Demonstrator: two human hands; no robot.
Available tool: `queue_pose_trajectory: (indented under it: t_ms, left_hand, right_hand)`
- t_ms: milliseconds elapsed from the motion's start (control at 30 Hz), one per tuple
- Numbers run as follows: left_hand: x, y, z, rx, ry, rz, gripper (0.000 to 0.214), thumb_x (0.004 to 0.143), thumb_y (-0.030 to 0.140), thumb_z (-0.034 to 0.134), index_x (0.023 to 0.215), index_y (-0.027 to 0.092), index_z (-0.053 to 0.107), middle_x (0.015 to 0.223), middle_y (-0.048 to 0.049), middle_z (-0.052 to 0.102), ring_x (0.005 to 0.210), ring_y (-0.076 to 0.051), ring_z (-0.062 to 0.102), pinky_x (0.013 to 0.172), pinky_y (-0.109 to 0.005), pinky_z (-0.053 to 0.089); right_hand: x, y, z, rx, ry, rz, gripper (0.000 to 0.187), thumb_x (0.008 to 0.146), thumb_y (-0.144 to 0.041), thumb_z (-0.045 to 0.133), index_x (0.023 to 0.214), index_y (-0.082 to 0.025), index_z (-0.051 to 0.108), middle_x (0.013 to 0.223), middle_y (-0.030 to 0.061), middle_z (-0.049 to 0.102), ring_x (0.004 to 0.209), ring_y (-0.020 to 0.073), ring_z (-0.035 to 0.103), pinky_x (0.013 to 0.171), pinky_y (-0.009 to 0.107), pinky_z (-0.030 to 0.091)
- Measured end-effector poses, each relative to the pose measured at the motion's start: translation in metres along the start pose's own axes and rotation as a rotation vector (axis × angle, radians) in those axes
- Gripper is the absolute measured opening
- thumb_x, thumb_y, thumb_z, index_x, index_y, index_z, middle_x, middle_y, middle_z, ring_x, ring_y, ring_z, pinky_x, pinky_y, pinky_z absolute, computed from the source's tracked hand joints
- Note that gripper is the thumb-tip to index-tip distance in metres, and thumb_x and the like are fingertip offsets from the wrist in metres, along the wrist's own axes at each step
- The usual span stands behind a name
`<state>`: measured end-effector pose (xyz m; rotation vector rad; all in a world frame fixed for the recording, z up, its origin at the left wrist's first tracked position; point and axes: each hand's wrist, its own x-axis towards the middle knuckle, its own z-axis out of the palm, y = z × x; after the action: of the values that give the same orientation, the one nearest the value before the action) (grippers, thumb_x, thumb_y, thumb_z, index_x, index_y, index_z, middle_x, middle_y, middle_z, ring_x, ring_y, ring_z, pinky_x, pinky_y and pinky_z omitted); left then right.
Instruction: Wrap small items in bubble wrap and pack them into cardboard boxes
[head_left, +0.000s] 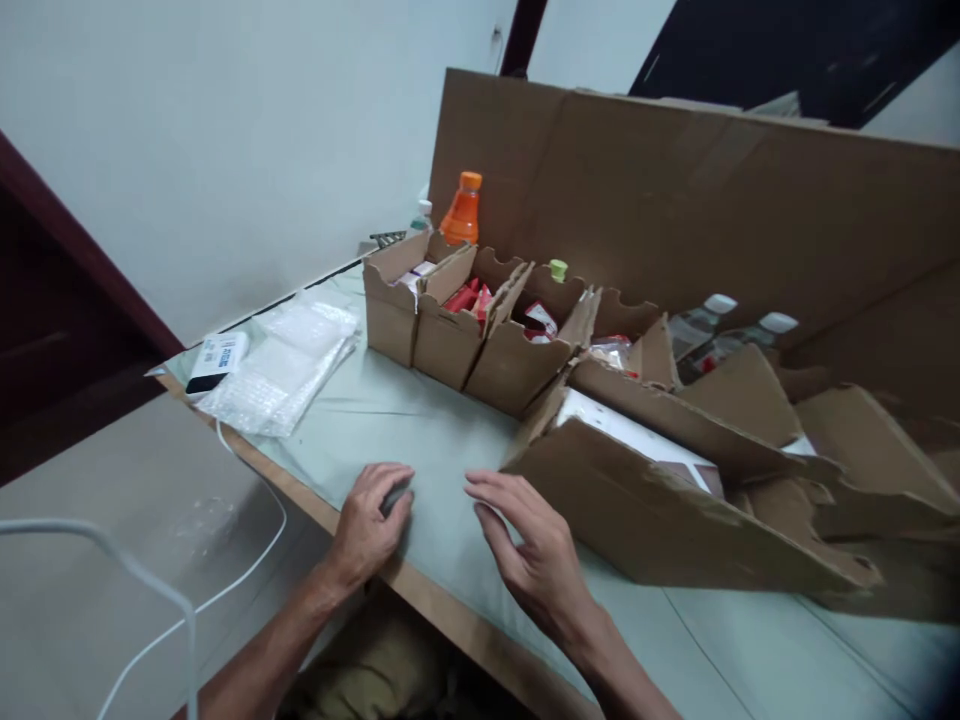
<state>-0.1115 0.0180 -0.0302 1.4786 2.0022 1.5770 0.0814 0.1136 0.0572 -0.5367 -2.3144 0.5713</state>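
My left hand (373,515) rests at the front edge of the cloth-covered table (427,470). Its fingers curve loosely, with a shadowed gap between them and the thumb, and I see nothing held. To its right, my right hand (529,545) hovers over or lightly touches the cloth, thumb apart from the fingers, nothing in it. Nearest to that hand stands a large cardboard bin (600,510) with a white box (637,432) inside. A row of smaller cardboard bins (446,345) lies beyond both hands; one holds red packets (466,297).
Flat bubble-wrap bags (292,365) lie at the left beside a white-and-black box (217,362). An orange bottle (461,212) and clear bottles (701,325) stand behind the bins, before a tall cardboard panel (600,170). A white cable (281,515) hangs off the table edge.
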Motion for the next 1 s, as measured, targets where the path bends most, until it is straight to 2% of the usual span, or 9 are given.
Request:
queue_pose_trajectory:
  t_ms: [200,333,400,533,600,700,833,900,1000]
  left_hand:
    - [0.000,-0.005,0.002,-0.055,0.065,0.062,0.026,0.086,0.014,0.056,0.105,0.022,0.073,0.106,-0.0100,0.076,0.103,-0.026,0.071,0.092,-0.043,0.060]
    - [-0.001,-0.008,0.006,-0.074,0.078,0.071,0.028,0.087,0.012,0.055,0.107,0.023,0.071,0.106,-0.0113,0.075,0.104,-0.028,0.070,0.093,-0.046,0.059]
    - [-0.002,-0.010,0.008,-0.104,0.084,0.089,0.029,0.086,0.011,0.056,0.109,0.023,0.070,0.106,-0.0120,0.075,0.106,-0.029,0.069,0.093,-0.048,0.058]
    - [-0.002,-0.012,0.010,-0.145,0.090,0.080,0.030,0.086,0.009,0.057,0.111,0.023,0.068,0.108,-0.0128,0.074,0.108,-0.029,0.067,0.094,-0.050,0.057]
    - [-0.003,-0.012,0.010,-0.149,0.091,0.080,0.031,0.087,0.009,0.056,0.112,0.023,0.068,0.108,-0.0128,0.074,0.109,-0.029,0.067,0.095,-0.050,0.057]
    - [-0.004,-0.012,0.011,-0.155,0.093,0.063,0.034,0.086,0.008,0.055,0.114,0.024,0.068,0.111,-0.0121,0.074,0.110,-0.028,0.067,0.096,-0.048,0.056]
    - [-0.008,-0.014,0.005,-0.222,0.138,-0.090,0.047,0.087,0.014,0.059,0.133,0.022,0.061,0.129,-0.0137,0.069,0.121,-0.029,0.064,0.106,-0.047,0.051]
    - [-0.009,-0.015,-0.002,-0.353,0.099,-0.230,0.054,0.086,0.023,0.067,0.139,0.021,0.058,0.137,-0.0148,0.066,0.127,-0.031,0.061,0.110,-0.047,0.048]
    - [-0.009,-0.009,-0.008,-0.737,-0.023,-0.474,0.050,0.078,0.042,0.079,0.121,0.017,0.071,0.124,-0.0148,0.073,0.119,-0.033,0.067,0.106,-0.046,0.050]
  right_hand:
    - [0.137,0.008,0.091,-0.167,-0.308,-0.174,0.033,0.099,-0.012,0.046,0.116,-0.020,0.073,0.131,0.0106,0.071,0.122,0.0245,0.062,0.098,0.041,0.054]
    - [0.221,0.013,0.149,-0.429,-0.509,-0.326,0.035,0.095,-0.005,0.047,0.117,-0.016,0.071,0.158,0.0119,0.050,0.147,0.0305,0.040,0.101,0.047,0.048]
    - [0.252,0.012,0.172,-0.504,-0.582,-0.388,0.032,0.095,-0.002,0.045,0.112,-0.014,0.070,0.163,0.0124,0.042,0.153,0.0309,0.031,0.103,0.047,0.045]
    - [0.283,0.008,0.194,-0.525,-0.640,-0.411,0.036,0.095,0.000,0.041,0.120,-0.010,0.066,0.152,0.0173,0.054,0.150,0.0291,0.036,0.106,0.046,0.042]
    - [0.278,0.006,0.189,-0.473,-0.588,-0.381,0.043,0.094,0.001,0.041,0.132,-0.007,0.060,0.151,0.0189,0.055,0.149,0.0293,0.037,0.108,0.047,0.042]
    - [0.246,0.001,0.156,-0.223,-0.363,-0.265,0.047,0.096,-0.003,0.043,0.141,-0.008,0.055,0.153,0.0181,0.053,0.147,0.0284,0.041,0.114,0.048,0.041]
    - [0.172,-0.011,0.082,0.232,-0.034,-0.068,0.042,0.100,-0.017,0.052,0.140,-0.024,0.061,0.149,0.0094,0.058,0.137,0.0242,0.054,0.105,0.041,0.052]
    - [0.129,-0.018,0.049,0.397,0.100,0.052,0.040,0.099,-0.020,0.059,0.137,-0.031,0.065,0.148,0.0057,0.059,0.132,0.0240,0.058,0.098,0.037,0.057]
    - [0.063,-0.026,0.019,0.572,0.256,0.232,0.039,0.099,-0.023,0.063,0.135,-0.037,0.067,0.148,0.0035,0.059,0.119,0.0224,0.066,0.092,0.035,0.060]
